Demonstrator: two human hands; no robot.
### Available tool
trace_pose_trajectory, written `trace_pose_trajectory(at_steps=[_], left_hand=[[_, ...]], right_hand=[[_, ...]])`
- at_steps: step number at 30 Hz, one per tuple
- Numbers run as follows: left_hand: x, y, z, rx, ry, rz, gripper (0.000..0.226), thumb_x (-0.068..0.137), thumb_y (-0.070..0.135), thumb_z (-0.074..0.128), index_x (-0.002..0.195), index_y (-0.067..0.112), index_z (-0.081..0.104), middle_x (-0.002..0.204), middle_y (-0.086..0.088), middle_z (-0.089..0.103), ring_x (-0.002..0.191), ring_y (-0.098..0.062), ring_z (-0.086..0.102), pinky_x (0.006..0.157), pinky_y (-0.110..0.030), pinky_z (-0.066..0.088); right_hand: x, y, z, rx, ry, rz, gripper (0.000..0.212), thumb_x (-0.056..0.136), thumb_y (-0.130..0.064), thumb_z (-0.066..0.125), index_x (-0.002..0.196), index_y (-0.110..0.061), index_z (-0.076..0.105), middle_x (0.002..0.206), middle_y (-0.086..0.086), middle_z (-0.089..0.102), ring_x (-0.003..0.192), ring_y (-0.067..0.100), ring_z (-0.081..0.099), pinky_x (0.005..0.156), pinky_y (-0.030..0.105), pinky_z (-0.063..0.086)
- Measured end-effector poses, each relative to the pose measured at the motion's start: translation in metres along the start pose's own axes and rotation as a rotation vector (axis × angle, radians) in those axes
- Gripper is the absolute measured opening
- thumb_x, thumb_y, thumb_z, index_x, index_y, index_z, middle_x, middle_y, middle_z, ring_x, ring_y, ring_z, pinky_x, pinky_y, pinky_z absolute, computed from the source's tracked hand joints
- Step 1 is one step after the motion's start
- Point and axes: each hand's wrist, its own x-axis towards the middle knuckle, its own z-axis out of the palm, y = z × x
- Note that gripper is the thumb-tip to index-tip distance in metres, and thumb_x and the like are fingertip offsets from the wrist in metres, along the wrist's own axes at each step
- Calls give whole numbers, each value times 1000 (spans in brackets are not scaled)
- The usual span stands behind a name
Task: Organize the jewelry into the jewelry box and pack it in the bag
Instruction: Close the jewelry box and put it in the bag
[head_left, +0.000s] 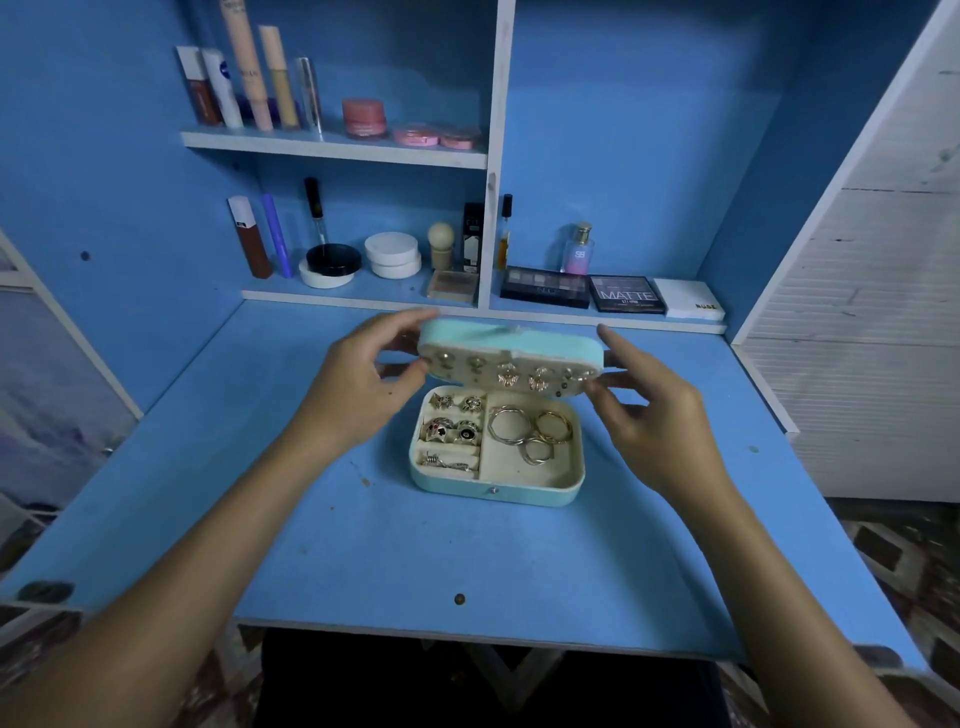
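Observation:
A light teal jewelry box (493, 491) with a cream lining sits on the blue desk (415, 561). Its lid (511, 343) is tilted partway over the base, with several earrings (506, 375) pinned to its inner panel. Several rings (452, 431) fill the base's left slots, and three gold bangles (530, 428) lie in the right compartment. My left hand (363, 384) pinches the lid's left end between thumb and fingers. My right hand (649, 410) holds the lid's right end, index finger up along the edge. No bag is in view.
Two shelves behind the box carry cosmetics: tubes and pink jars (363, 117) above, compacts (392, 254), a perfume bottle (577, 249) and eyeshadow palettes (626, 293) below, close behind the lid. White panelling (872, 312) borders the desk on the right.

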Motion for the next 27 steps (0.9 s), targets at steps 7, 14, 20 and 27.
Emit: trace_pose_trajectory(at_steps=[7,14,20,27], left_hand=[[-31,-7,-2,159,-7,160,42,77,-10,72,107,19,68,109,15,60,105,-10,62,87,-28,55],[-48,-17,-4,265,-80,231,39,74,-8,74,104,17,70,113,8,62,108,-10,62,87,-35,53],[-52,-17,-7,352,-120,241,35,75,10,65,105,27,65,124,19,58,113,-1,58,91,-30,50],[-63,-20,-10,444,-300,269,63,75,42,69,135,33,53,142,12,41,130,-11,43,108,-25,37]], right_hand=[[-25,5,-1,-114,-16,-222,38,87,-2,69,123,-13,68,116,-5,64,101,5,63,82,26,57],[-37,12,-4,-228,-53,-305,30,84,-5,75,112,-15,73,118,-3,66,106,5,63,83,28,55],[-43,14,-1,-198,-100,-276,42,77,11,71,110,-14,73,121,-2,63,102,5,63,81,27,55],[-53,11,-1,-153,-157,-188,50,75,5,69,118,-22,68,133,-9,55,99,3,63,76,31,54]])
